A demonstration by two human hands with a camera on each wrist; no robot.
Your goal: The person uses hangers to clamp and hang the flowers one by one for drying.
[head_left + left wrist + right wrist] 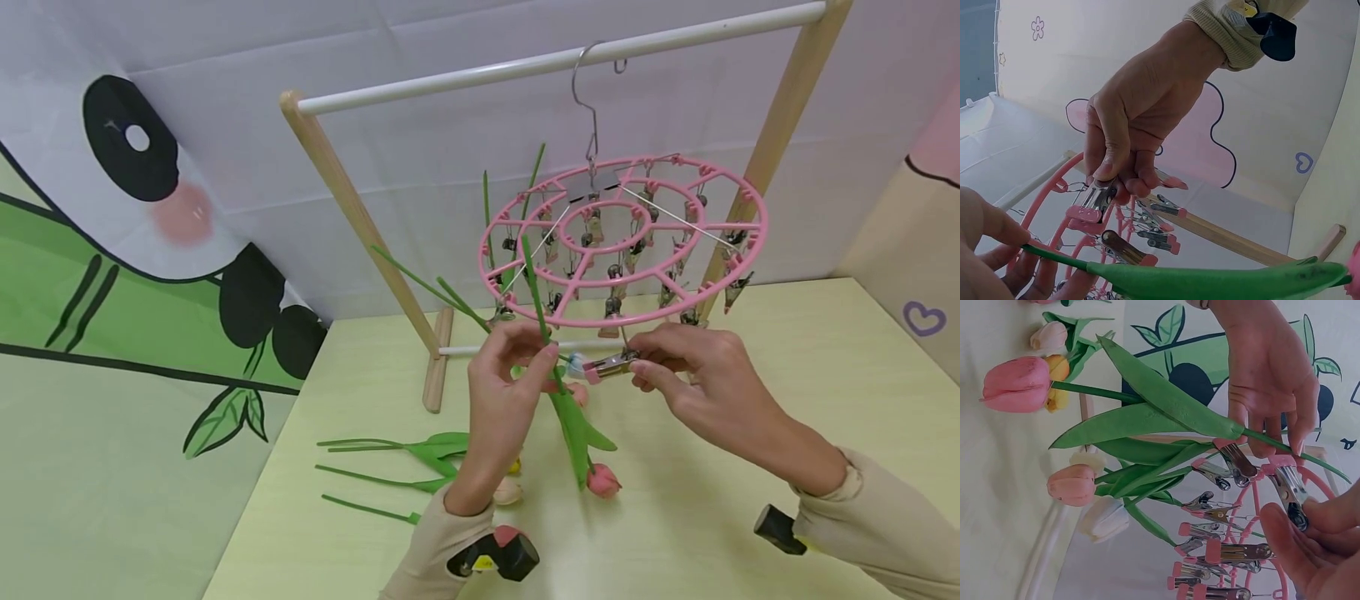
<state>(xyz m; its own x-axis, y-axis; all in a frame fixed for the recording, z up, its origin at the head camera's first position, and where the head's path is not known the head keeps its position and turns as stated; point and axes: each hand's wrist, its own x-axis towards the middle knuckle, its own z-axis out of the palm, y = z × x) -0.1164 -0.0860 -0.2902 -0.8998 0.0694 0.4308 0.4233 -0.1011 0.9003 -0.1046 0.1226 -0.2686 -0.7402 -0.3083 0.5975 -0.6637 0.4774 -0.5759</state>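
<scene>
My left hand [504, 400] pinches the green stem of a pink tulip [603, 481] between thumb and fingers, and the flower points downward. Close by, my right hand [712, 375] pinches a metal clip [611, 365] with pink tips by its handles. In the right wrist view the clip [1288, 487] lies beside the tulip stem [1266, 440]; whether the tips touch it I cannot tell. That clip hangs from a round pink drying hanger [763, 225], which carries several more clips. More tulips, including a white one [1105, 519], hang head down from the hanger.
A wooden rack [787, 125] with a white top bar [465, 77] supports the hanger by a metal hook [576, 83]. Several tulips [442, 454] lie on the pale table [675, 542], left of and below my left hand. A printed cloth backdrop [225, 108] stands behind.
</scene>
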